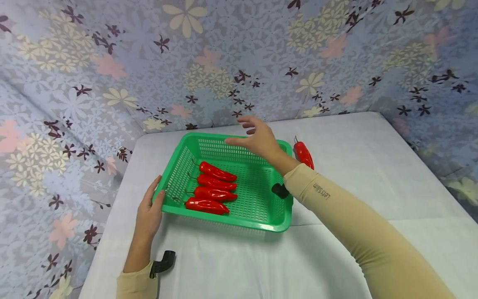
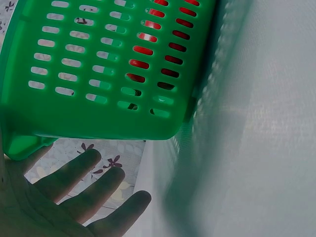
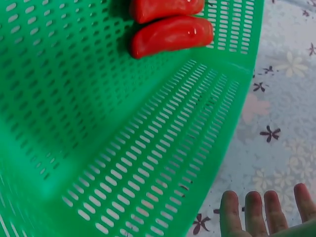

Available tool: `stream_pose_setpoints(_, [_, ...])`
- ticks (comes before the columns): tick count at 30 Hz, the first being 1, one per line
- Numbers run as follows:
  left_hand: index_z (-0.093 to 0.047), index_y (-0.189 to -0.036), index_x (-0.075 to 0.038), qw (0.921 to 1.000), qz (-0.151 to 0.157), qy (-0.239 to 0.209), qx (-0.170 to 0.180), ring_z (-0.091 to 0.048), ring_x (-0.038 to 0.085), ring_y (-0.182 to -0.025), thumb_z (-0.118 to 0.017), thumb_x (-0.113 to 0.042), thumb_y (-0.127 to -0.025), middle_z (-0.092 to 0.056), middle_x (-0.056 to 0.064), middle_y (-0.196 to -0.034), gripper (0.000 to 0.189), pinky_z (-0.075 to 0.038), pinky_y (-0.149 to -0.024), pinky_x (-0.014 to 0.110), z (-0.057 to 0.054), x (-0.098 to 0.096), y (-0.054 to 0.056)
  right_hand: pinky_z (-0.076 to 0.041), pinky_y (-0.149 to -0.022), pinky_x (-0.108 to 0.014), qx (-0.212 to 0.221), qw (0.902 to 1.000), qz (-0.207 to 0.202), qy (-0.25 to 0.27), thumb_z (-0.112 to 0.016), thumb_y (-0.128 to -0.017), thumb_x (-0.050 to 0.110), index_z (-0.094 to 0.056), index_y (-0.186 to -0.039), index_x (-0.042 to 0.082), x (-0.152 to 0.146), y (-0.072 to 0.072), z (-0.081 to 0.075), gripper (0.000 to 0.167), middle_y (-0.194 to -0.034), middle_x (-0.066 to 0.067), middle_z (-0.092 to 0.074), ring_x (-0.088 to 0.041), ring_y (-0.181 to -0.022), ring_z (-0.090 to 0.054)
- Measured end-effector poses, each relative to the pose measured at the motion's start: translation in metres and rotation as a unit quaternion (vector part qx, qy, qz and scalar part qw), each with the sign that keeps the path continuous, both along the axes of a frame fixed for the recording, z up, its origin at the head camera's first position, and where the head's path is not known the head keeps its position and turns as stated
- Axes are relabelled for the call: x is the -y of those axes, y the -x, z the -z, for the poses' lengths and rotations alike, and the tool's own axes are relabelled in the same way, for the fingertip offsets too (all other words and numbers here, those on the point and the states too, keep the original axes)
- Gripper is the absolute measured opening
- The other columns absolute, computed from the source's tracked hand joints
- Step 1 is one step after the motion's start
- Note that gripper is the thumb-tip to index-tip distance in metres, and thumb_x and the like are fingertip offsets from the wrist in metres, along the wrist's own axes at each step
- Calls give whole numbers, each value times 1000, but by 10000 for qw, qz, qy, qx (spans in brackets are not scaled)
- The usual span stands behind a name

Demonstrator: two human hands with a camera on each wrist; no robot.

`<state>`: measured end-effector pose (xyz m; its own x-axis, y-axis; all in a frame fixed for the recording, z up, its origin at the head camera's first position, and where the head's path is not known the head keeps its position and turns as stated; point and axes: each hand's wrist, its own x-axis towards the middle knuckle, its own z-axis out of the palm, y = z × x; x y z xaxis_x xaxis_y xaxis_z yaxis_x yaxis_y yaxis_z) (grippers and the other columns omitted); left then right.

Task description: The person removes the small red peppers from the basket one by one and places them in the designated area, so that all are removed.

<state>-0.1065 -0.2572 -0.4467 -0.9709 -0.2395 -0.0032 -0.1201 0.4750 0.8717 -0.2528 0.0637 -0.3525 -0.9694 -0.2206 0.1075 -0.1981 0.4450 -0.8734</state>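
Observation:
A green plastic basket (image 1: 231,224) with slotted walls is on the white table. Several red chili peppers (image 1: 210,194) lie side by side in its left half, stems to the left. At the front left corner, my left hand (image 1: 149,209) grips the rim, thumb over it and index finger outside. The other left fingers (image 2: 81,175) spread straight beside the wall. Over the basket's far right part, my right hand (image 1: 257,139) is empty, its fingers loosely curved and parted from the thumb. One more red chili pepper (image 1: 303,154) lies outside, by the right wall, partly behind my right forearm.
White cloth covers the table (image 1: 373,178). Flowered fabric (image 1: 239,62) hangs along its back and both sides, close behind the basket. My right sleeve (image 1: 351,224) crosses over the table on the right. A black wrist camera piece (image 1: 280,190) overlaps the basket's right wall.

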Motion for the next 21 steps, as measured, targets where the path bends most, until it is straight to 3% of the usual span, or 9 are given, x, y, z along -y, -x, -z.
stream_pose_setpoints(4, [-34,-158,-32,10000,-4,10,7,-26,32,-147,-42,-44,-107,-30,4,-162,53,-23,-112,62,0,1,0,-50,-93,-45,14,9999,-152,-26,-87,-79,41,-57,-141,19,8,0,7,72,-137,-6,-56,-29,-123,-54])
stream_pose_setpoints(14, [-36,-158,-33,9999,-71,-46,-101,-27,30,-146,-42,-43,-107,-32,2,-161,52,-23,-113,61,2,3,0,-47,-98,-46,572,9946,-731,-458,-88,-78,40,-55,-144,14,25,-2,32,78,-142,-11,-54,-30,-129,-51])
stream_pose_setpoints(21, [-36,-158,-31,9996,-80,-226,-126,-29,30,-144,-43,-42,-107,-31,3,-161,53,-24,-112,60,4,1,2,-48,-95,-47,1286,9781,-1232,-1075,-88,-78,41,-51,-148,19,35,-1,52,82,-144,-14,-51,-35,-126,-53])
